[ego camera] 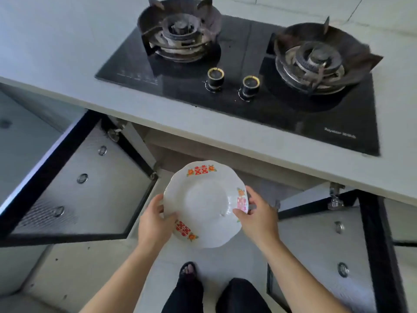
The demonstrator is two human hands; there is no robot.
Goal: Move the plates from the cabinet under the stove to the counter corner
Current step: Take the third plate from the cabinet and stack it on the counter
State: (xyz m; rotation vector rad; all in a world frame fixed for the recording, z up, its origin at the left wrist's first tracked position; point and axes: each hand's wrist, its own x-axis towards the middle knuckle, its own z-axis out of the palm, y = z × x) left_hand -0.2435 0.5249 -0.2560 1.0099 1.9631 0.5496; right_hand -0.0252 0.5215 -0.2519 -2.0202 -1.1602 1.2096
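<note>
A white plate (206, 203) with red characters and orange flowers on its rim is held level in front of the open cabinet (225, 163) under the stove. My left hand (153, 224) grips its left edge, thumb on top. My right hand (257, 216) grips its right edge the same way. The plate hangs below the counter edge (203, 132), above the floor. The cabinet's inside is dark, and I cannot tell what else it holds.
Both cabinet doors stand swung open: the left door (74, 184) and the right door (327, 245), black-framed with round vents. A black glass gas stove (246, 64) with two burners and two knobs sits in the grey counter. My legs and a foot (188, 271) are below.
</note>
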